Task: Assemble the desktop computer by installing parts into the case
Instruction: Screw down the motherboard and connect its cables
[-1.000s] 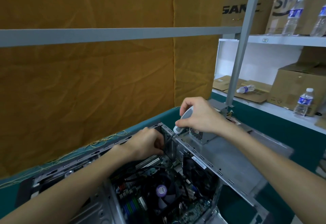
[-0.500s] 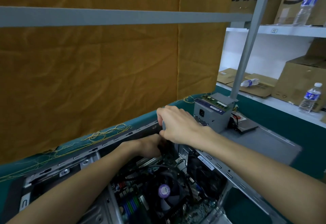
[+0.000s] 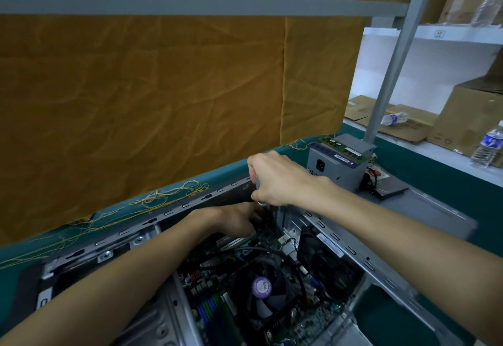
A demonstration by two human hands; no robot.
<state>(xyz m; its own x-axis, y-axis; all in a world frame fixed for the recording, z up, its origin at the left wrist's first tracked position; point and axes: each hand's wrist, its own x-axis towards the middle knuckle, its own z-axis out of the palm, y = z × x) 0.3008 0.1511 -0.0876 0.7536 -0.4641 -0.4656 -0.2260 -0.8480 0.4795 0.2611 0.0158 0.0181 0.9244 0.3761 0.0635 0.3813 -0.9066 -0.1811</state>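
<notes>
The open grey computer case [image 3: 174,209] lies on its side on the green table. Inside it sit the motherboard [image 3: 212,302], a black CPU fan with a purple hub [image 3: 262,287] and a rear case fan [image 3: 324,261]. My right hand [image 3: 283,179] grips a grey-handled screwdriver [image 3: 258,182] upright over the case's far corner. Just below it, my left hand [image 3: 234,220] reaches inside the case, its fingertips curled at the spot under the screwdriver tip. What those fingers hold is hidden.
A grey power supply [image 3: 337,166] with RAM sticks [image 3: 341,148] on top stands on the table past the case. A flat dark drive [image 3: 389,187] lies beside it. An orange cloth wall [image 3: 163,87], loose yellow threads [image 3: 168,196], shelves with cardboard boxes [image 3: 468,117] and water bottles [image 3: 488,144] surround the table.
My right hand has swung the screwdriver from tilted beside the power supply to upright over the case's far corner. My left hand sank deeper into the case. The camera tilted down.
</notes>
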